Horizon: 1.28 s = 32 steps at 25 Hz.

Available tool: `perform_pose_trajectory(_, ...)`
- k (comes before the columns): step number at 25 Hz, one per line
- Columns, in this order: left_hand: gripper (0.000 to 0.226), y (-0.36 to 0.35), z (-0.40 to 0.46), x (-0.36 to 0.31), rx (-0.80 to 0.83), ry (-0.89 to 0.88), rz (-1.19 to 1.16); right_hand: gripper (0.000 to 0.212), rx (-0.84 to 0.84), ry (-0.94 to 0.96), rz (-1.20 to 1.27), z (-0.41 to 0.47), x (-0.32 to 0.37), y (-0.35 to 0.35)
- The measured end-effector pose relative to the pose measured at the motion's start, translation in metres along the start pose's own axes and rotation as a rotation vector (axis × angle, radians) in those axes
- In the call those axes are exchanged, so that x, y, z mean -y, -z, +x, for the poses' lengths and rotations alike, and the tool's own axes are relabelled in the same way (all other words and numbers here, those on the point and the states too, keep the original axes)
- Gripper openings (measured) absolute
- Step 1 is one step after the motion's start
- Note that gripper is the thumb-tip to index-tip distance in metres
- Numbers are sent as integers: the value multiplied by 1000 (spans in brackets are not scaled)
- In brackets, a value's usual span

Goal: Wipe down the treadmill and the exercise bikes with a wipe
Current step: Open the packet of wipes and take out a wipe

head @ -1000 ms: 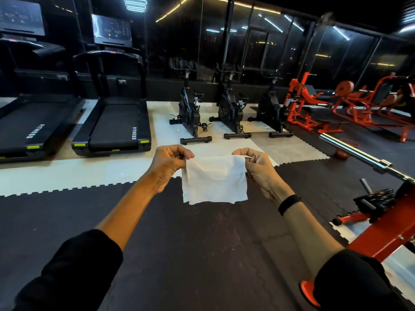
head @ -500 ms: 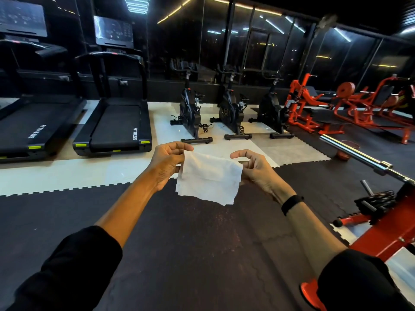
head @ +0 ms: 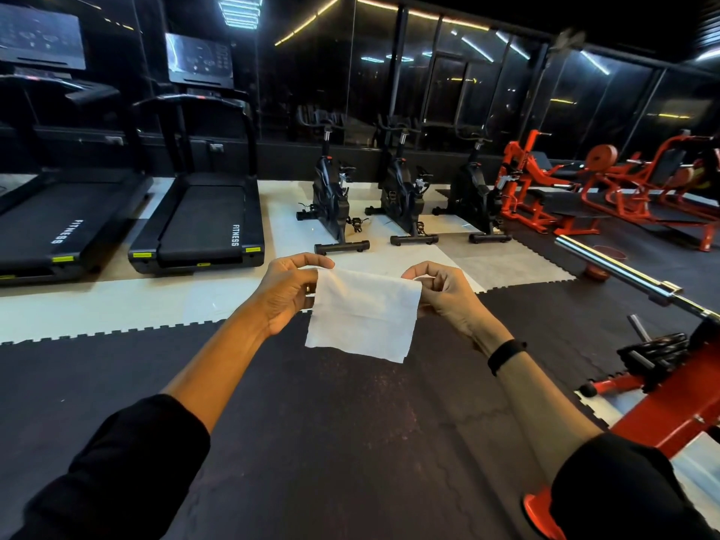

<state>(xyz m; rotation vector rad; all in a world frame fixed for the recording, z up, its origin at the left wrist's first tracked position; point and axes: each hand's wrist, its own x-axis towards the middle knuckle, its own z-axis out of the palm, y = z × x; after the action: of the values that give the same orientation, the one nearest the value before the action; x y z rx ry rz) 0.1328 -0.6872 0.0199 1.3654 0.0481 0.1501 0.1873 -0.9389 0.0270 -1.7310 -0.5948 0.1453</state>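
Black rubber floor tiles (head: 350, 442) meet pale tiles (head: 117, 302) under treadmills (head: 202, 224).

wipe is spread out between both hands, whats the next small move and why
Probably walk toward the nearer treadmill. The left hand and right hand each pinch a top corner of the wipe, which hangs open in mid-air, touching no machine; the treadmill and exercise bikes stand across the floor.

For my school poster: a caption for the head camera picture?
Both hands hold a white wipe before treadmills and bikes.
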Motion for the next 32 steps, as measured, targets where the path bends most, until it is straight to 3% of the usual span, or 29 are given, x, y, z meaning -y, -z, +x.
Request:
perform_pose_trajectory(10, 18, -3, 2, 4, -13, 0, 3, 27, 7, -28, -40, 2, -4, 5)
perform_pose_trajectory(21, 21, -6, 7, 10, -63, 34, 17, 7, -67, -140, 80, 0, -9, 4)
perform_pose_trajectory(28, 20, -7, 6, 12, -1, 38, 3, 24, -96, -229, 110, 2, -9, 4)
perform_pose_trajectory(32, 21, -6, 5, 11, -7, 38, 11, 24, -49, -139, 77, -1, -11, 7)
